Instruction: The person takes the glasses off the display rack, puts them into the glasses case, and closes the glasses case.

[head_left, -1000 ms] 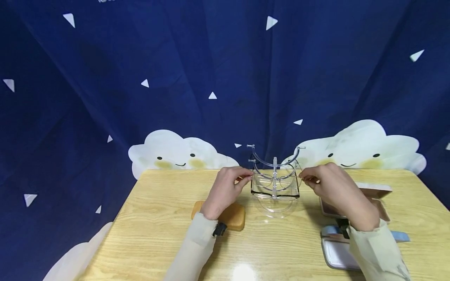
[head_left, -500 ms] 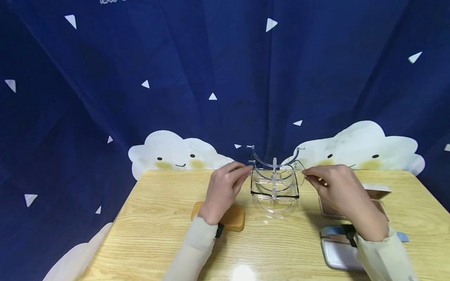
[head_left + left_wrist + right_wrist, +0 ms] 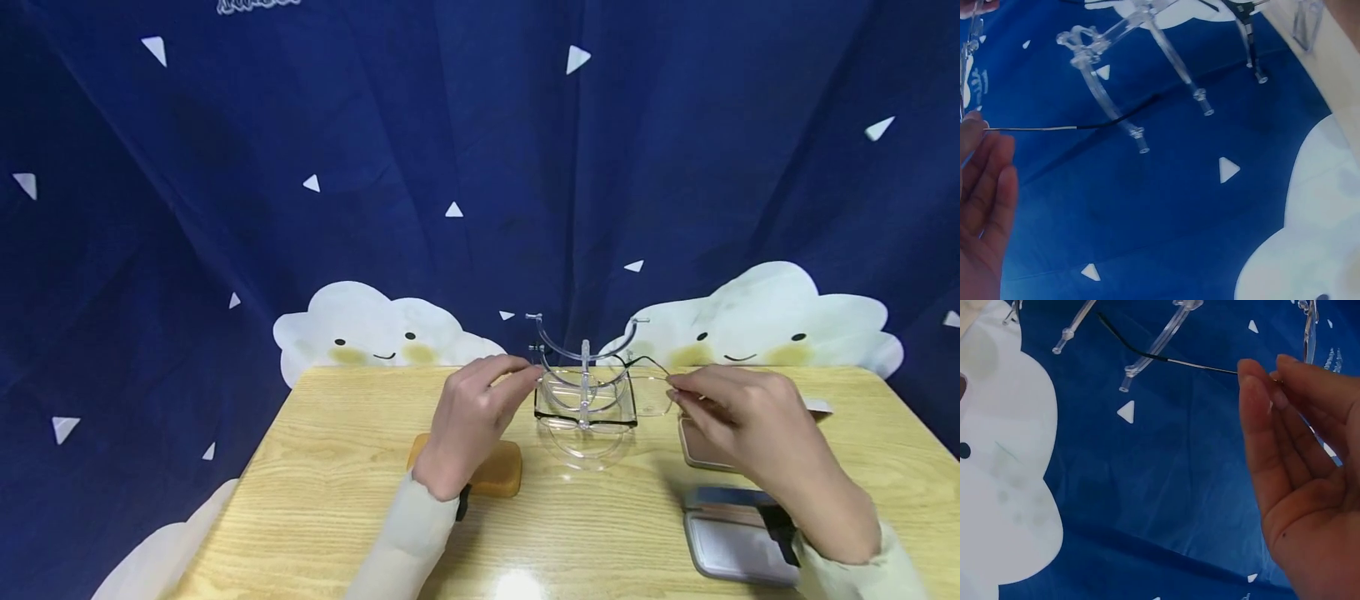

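Note:
Thin wire-rimmed glasses (image 3: 651,360) are held between both hands in front of a clear tiered display stand (image 3: 585,358). My left hand (image 3: 474,417) pinches one side by the stand's left edge; a silver temple with a dark tip (image 3: 1041,129) runs from those fingers in the left wrist view. My right hand (image 3: 757,425) pinches the other side, out to the stand's right, and that temple (image 3: 1204,366) points toward the stand's arms. Black-framed glasses (image 3: 555,416) rest on the lower part of the stand. The fingers partly hide the wire frame.
An orange-brown case (image 3: 501,468) lies under the left wrist. To the right are a case with a brownish inside (image 3: 697,446) and an open case with a grey lining (image 3: 735,546), both partly behind the right arm. A blue curtain (image 3: 480,167) hangs behind the wooden table (image 3: 337,492).
My right hand has moved right and slightly nearer, and its side of the wire-rimmed glasses has come out past the stand. The left hand has shifted only a little.

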Demonstrator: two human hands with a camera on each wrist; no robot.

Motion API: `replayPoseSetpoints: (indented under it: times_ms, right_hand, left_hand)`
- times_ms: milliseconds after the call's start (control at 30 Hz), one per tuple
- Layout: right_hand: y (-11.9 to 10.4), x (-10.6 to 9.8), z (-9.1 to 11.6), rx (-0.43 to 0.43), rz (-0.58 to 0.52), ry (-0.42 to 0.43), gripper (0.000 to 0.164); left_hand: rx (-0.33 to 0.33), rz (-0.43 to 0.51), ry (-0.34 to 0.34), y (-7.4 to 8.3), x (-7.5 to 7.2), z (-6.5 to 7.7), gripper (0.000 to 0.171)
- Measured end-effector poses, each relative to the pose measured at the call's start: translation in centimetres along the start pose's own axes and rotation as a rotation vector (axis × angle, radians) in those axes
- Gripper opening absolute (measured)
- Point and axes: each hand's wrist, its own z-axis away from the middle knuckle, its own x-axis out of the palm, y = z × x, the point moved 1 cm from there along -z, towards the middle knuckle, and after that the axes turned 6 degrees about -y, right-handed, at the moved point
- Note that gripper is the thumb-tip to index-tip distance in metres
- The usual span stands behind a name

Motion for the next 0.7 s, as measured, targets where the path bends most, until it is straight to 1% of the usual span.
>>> replayPoseSetpoints:
  times_ms: [67, 167, 200, 233, 267, 400, 500, 600, 700]
  right_hand:
    - [-0.3, -0.4, 0.3, 0.016, -0.021, -0.012, 0.047]
    - [-0.7, -1.1, 0.8, 0.035, -0.043, -0.03, 0.005]
    - [-0.7, -1.3, 0.9, 0.043, -0.047, -0.036, 0.012]
    - [-0.7, -1.4, 1.0, 0.053, -0.053, -0.044, 0.025]
    - [-0.8, -1.6, 1.1, 0.062, -0.054, -0.049, 0.031]
    - [-0.7, -1.8, 1.3, 0.067, -0.083, -0.079, 0.034]
    - [-0.7, -1.7, 1.6, 0.06, -0.135, -0.122, 0.037]
    - [-0.5, -1.5, 2.0, 0.058, -0.196, -0.169, 0.043]
    - [-0.2, -1.6, 2.3, 0.058, -0.229, -0.182, 0.048]
  left_hand:
    - [0.037, -0.015, 0.01, 0.3, -0.4, 0.0, 0.012]
    - [0.087, -0.022, 0.027, 0.8, -0.8, 0.0, 0.011]
    - [0.102, -0.024, 0.031, 1.0, -0.9, -0.1, 0.01]
    - [0.115, -0.026, 0.035, 1.1, -0.9, -0.1, 0.009]
    - [0.128, -0.025, 0.036, 1.2, -0.9, -0.1, 0.008]
    - [0.161, -0.046, 0.032, 1.7, -0.9, -0.3, 0.007]
    - [0.161, -0.037, 0.014, 1.9, -0.9, -0.3, 0.006]
    - [0.148, 0.005, -0.008, 2.1, -0.9, -0.1, 0.01]
    - [0.137, 0.053, -0.027, 2.2, -0.8, -0.1, 0.013]
